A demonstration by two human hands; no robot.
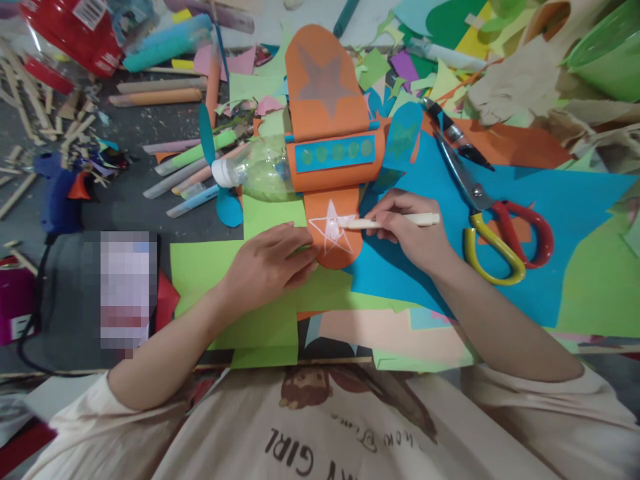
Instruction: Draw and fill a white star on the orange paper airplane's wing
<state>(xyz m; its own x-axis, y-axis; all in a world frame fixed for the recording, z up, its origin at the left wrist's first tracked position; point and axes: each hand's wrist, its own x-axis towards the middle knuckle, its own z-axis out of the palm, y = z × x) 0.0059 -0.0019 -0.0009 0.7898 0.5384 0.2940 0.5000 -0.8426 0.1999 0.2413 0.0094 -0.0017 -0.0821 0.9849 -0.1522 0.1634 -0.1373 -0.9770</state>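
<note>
An orange paper wing (345, 255) of a bottle airplane carries a white star outline, partly filled in. My right hand (407, 223) is closed round a white marker (423, 219), its tip on the star. At the wing's left edge my left hand (273, 260) lies flat, fingers stretched out and touching the paper. The plane's body is a clear plastic bottle (263, 167) with a white cap (223, 173), wrapped in orange paper with a blue window strip (335, 155). A grey star (327, 80) marks the far wing. Blue paper propeller blades (230, 208) flank the cap.
Scissors (477, 193) with red and yellow handles lie right of my right hand on blue paper (530, 300). A craft knife (457, 137) is beyond them. Several markers (160, 97), a blue glue gun (60, 193), wooden sticks (30, 93) and a phone (127, 287) lie left.
</note>
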